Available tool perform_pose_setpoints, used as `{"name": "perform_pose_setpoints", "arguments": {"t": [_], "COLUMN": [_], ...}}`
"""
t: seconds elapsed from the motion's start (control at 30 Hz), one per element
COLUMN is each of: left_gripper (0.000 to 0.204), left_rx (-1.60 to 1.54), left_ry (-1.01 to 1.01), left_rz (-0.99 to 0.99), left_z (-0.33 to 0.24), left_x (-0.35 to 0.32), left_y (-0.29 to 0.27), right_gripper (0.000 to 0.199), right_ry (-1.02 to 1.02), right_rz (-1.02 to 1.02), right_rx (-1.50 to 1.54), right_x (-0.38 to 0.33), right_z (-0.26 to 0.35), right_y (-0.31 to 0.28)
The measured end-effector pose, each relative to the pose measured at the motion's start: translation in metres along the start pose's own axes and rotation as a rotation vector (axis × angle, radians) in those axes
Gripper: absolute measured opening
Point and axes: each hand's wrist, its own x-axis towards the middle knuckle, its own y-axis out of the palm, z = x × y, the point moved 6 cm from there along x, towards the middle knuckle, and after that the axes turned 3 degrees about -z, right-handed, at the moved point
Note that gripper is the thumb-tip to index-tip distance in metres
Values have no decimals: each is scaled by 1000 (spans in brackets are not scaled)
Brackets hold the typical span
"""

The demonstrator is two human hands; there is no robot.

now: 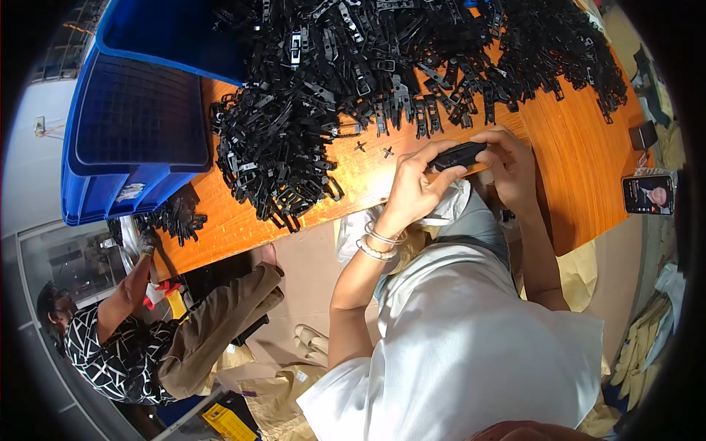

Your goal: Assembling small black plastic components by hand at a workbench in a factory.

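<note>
Between my two hands, just over the table's front edge, is a long black plastic part (457, 156). My left hand (418, 180) grips its left end, thumb below and fingers above. At the other end, my right hand (509, 163) pinches the part between thumb and fingers. Beyond my hands a large heap of black plastic parts (382, 70) spreads along the table. A nearer pile of similar parts (276, 147) lies to the left. Two small dark cross-shaped pieces (388, 152) rest on the wood near my left hand.
Blue plastic crates (140, 110) stand at the table's left end. A co-worker (125, 345) sits at left, a gloved hand near a small pile of black parts (180, 217). To the right, a phone (649, 195) stands beyond the orange-brown wooden table (581, 169).
</note>
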Motion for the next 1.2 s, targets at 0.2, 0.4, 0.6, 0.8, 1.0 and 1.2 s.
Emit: {"name": "perform_pose_setpoints", "arguments": {"t": [0.2,0.4,0.6,0.8,1.0,1.2], "left_gripper": [26,11,12,9,18,40], "left_rx": [-83,762,1298,1111,436,-419], "left_ry": [20,211,240,299,5,-131], "left_rz": [5,-301,-226,-361,-539,-147], "left_z": [9,15,38,23,28,40], "left_x": [-11,-1,17,8,1,1], "left_y": [-11,-76,-104,-103,-99,-43], "right_gripper": [24,19,16,18,22,14], "right_ry": [210,102,-113,-99,-439,-387], "right_rz": [89,220,255,-183,-86,-36], "right_rx": [181,-141,-210,-689,-1015,-628], "right_x": [-6,-23,-28,17,46,32], "right_z": [-12,-22,-19,-33,-20,-7], "right_y": [12,36,52,6,6,12]}}
